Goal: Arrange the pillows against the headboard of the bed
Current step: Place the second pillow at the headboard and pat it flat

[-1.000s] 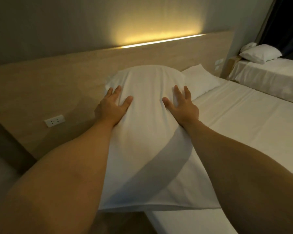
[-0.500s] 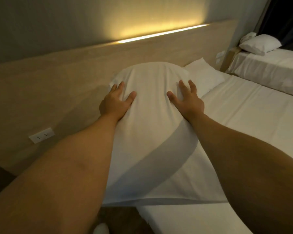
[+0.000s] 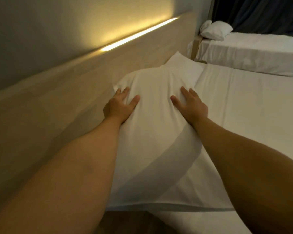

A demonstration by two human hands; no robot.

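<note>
A long white pillow lies on the bed beside the wooden headboard. My left hand rests flat on its left side, fingers spread. My right hand presses flat on its right side, fingers apart too. Neither hand grips the cloth. A second white pillow lies just beyond the first, its near part hidden behind it, close to the headboard.
A lit strip glows along the headboard's top. At the far right stands another bed with its own white pillow, dark curtains behind it. Brown floor shows below the pillow's near end.
The view has swung right and tilted; the wall socket at the left has left the frame. Both hands stay flat on the pillow, which sits a little closer to the second pillow.
</note>
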